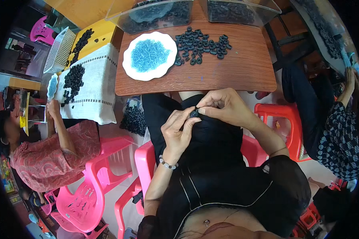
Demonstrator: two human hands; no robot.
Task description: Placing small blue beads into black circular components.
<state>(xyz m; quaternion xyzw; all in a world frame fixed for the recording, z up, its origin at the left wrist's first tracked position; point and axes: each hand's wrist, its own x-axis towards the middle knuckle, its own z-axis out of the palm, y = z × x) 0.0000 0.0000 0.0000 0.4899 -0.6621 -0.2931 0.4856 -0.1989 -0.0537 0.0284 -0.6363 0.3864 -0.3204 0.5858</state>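
Above my lap, just off the table's near edge, my left hand [178, 129] grips a small black ring-shaped part [194, 114] between thumb and fingers. My right hand [224, 107] meets it there, thumb and forefinger pinched at the part's upper right side. Whether a tiny bead sits in that pinch is too small to make out. On the brown table [239, 75] ahead stands a white scalloped plate [128, 63] heaped with small clear-blue beads [149, 55]. Right of the plate lies a loose pile of similar black parts [197, 44].
Two clear plastic bins [157, 20] holding black parts stand at the table's far edge. At left, a person [56, 155] works by a cloth-covered table [95, 83] with more black parts. Another person [339, 135] sits at right. Pink chairs [83, 195] and a red stool [283, 111] stand around.
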